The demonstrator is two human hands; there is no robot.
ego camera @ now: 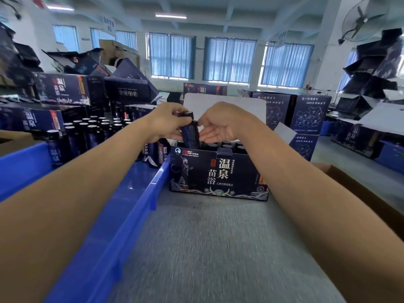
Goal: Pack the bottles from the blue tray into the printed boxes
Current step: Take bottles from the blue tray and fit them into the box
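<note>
While the left hand (pixel 168 123) grips the bottle (pixel 191 134) by its cap, the right hand (pixel 220 125) pinches its side. Its base dips into the box (pixel 218 173).

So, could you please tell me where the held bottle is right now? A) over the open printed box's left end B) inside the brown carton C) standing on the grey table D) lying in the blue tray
A: the left hand and right hand hold the bottle tilted over the printed box, base dipping in at its left end.
</note>
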